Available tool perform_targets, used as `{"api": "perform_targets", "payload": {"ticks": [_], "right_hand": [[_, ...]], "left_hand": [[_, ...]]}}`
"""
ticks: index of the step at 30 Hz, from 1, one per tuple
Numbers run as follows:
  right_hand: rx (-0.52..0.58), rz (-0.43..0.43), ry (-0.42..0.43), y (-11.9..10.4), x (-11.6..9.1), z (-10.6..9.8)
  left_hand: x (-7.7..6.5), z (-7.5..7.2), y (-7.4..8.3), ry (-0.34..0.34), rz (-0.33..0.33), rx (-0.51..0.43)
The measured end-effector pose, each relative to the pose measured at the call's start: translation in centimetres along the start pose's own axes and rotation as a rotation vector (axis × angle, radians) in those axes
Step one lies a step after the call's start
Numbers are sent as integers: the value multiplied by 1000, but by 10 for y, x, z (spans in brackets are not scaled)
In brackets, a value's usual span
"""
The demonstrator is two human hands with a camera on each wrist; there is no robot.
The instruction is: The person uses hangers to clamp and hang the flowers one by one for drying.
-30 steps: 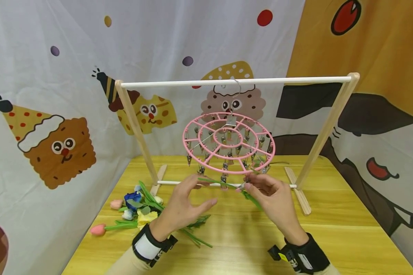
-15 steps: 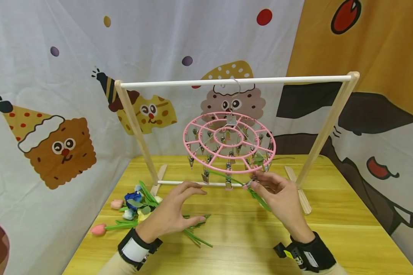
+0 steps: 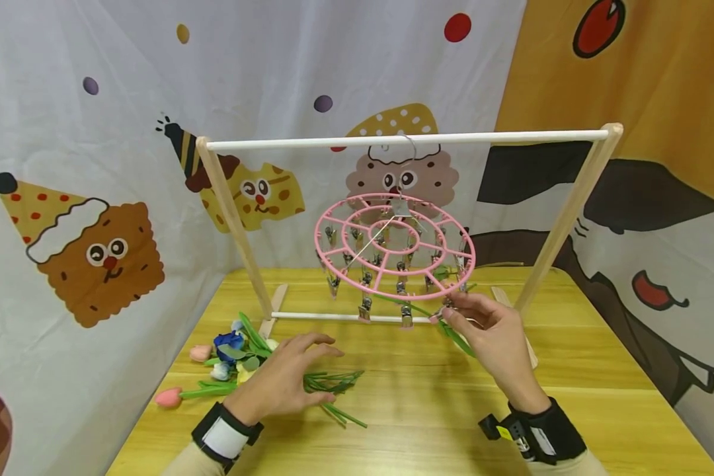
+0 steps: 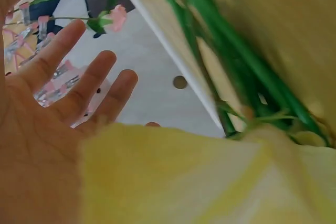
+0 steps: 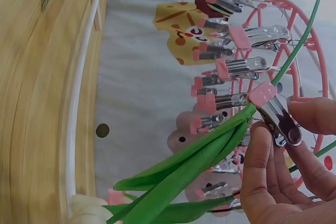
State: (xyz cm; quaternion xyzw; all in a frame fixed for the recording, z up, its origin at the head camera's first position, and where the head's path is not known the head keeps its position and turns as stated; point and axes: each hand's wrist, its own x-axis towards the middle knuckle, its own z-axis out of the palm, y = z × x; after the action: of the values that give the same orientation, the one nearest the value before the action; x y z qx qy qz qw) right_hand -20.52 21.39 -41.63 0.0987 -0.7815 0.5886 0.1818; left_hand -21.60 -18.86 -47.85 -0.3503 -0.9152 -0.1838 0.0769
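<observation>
My right hand [image 3: 500,337] pinches a metal clip [image 5: 278,116] with pink tips at the near right edge of a pink round clip hanger [image 3: 387,295]. Between the clip's tips lies a green flower stem [image 5: 302,40], its free end pointing up in the right wrist view. Long leaves [image 5: 194,166] run down from it towards a whitish flower head [image 5: 86,208]. My left hand [image 3: 282,377], fingers spread and relaxed, hovers by the artificial flowers on the table. A yellow flower [image 4: 173,177] fills the bottom of the left wrist view, partly covering that hand.
A wooden stand with a white top rod [image 3: 309,143] carries the hanger, which has several other clips dangling. A pink carnation [image 4: 118,18] shows among them. On the table's left lie a blue rose [image 3: 229,342], a pink tulip [image 3: 168,397] and loose stems [image 3: 348,416].
My left hand has drawn back down and left from the hanger towards the flowers. My right hand has shifted slightly right with the clip, and the hanger has turned a little.
</observation>
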Motion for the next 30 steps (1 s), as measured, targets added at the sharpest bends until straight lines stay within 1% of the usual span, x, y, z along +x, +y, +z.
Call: {"api": "perform_targets", "payload": {"ticks": [3,7,10,16,21,26,30], "right_hand": [[-6,14,8,3,3,-2],[3,-3,19,8,8,-5],[9,-21,33,13,13,-7],[2,-18,70,18,22,-12],[-3,-23,91,20,29,-17],[12,-8,98,22,35,-22],[-5,-1,105,24,40,-26]], "left_hand": [[-4,3,-5,-23,-12,15],[-8,5,-9,-49,-32,8],[-10,6,-10,-57,-35,8],[-13,8,-10,-74,-35,4],[-14,10,-10,-85,-21,0],[-13,10,-10,-105,-4,-5],[-12,12,-11,-126,3,11]]}}
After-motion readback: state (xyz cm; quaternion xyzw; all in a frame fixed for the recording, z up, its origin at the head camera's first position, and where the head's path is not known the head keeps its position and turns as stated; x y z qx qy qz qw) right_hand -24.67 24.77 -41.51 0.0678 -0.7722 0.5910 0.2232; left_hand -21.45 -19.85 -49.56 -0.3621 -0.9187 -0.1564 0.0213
